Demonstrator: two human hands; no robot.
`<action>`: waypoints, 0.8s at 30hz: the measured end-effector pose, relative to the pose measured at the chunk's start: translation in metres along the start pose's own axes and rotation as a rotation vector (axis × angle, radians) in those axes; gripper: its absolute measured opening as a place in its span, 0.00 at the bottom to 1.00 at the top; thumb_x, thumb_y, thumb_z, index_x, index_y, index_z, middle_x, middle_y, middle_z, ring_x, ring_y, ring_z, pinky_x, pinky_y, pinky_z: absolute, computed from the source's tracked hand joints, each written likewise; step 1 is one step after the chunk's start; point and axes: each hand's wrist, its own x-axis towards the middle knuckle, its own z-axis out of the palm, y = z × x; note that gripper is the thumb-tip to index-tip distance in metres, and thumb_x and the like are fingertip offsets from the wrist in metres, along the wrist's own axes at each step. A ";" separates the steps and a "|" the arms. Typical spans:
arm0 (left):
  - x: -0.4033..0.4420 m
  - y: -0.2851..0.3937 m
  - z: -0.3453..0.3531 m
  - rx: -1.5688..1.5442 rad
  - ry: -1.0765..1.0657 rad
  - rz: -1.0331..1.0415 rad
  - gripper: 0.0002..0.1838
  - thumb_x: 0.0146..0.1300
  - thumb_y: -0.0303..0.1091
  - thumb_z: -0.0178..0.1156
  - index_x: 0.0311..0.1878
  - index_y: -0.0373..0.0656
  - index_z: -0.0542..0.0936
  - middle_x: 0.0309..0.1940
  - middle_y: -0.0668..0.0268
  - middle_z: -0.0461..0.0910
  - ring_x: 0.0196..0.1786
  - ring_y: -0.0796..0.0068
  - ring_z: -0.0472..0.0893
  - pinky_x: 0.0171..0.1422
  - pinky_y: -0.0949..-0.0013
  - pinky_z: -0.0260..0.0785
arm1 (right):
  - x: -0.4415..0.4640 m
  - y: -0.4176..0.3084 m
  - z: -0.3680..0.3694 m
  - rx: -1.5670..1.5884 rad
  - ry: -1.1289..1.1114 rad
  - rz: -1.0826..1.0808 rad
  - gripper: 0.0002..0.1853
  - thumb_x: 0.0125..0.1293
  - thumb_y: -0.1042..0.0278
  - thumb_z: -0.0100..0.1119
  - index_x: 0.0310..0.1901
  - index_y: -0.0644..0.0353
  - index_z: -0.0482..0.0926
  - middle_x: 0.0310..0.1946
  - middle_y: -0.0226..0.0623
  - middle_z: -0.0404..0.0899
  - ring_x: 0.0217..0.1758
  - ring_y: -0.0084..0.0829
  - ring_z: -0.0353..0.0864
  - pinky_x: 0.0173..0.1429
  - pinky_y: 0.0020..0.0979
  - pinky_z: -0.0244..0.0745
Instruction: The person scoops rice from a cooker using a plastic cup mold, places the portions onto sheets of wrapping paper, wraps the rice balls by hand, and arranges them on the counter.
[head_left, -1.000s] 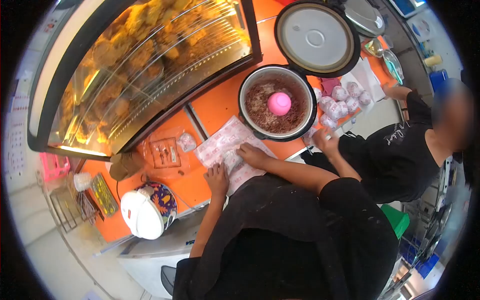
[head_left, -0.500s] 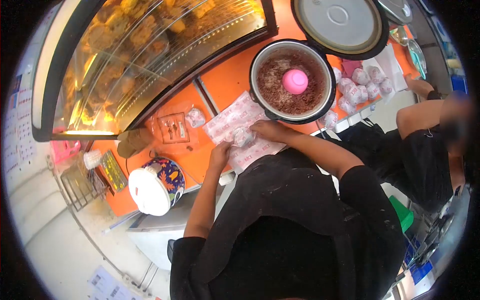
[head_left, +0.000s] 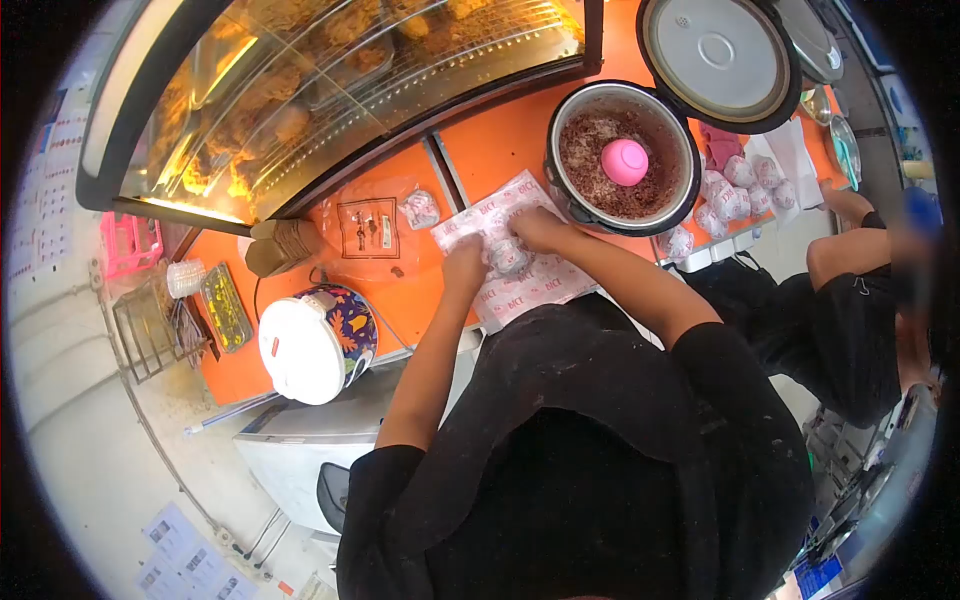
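Observation:
A sheet of printed pink-and-white wrapping paper [head_left: 535, 290] lies on the orange counter in front of me, with a rounded bundle [head_left: 510, 258] in crinkled wrap on it. My left hand [head_left: 465, 264] is at the left side of the bundle, fingers curled down at the paper. On the far right side, my right hand [head_left: 537, 230] is closed at the paper too; its fingertips are partly hidden. Beyond it stands an open pot [head_left: 590, 195] of reddish-brown rice, a pink bowl [head_left: 625, 162] resting in the rice.
Several wrapped balls [head_left: 730, 200] sit right of the pot, below its raised lid [head_left: 715, 60]. A lit glass food warmer [head_left: 300, 120] fills the far left. Nearer are a wrapped ball [head_left: 419, 209], a plastic bag [head_left: 368, 230] and a white-lidded container [head_left: 300, 350]. Another person's leg [head_left: 850, 250] is at right.
Both hands have moved from the near side of the bundle to farther up along its sides. My view has shifted, so the counter things appear farther right.

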 end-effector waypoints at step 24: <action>-0.053 0.042 0.001 -1.045 -0.170 0.258 0.16 0.58 0.19 0.57 0.51 0.34 0.79 0.42 0.59 0.85 0.47 0.68 0.84 0.54 0.65 0.74 | -0.123 -0.103 0.007 1.029 0.507 0.561 0.20 0.68 0.60 0.66 0.59 0.55 0.77 0.50 0.34 0.81 0.49 0.29 0.79 0.46 0.35 0.76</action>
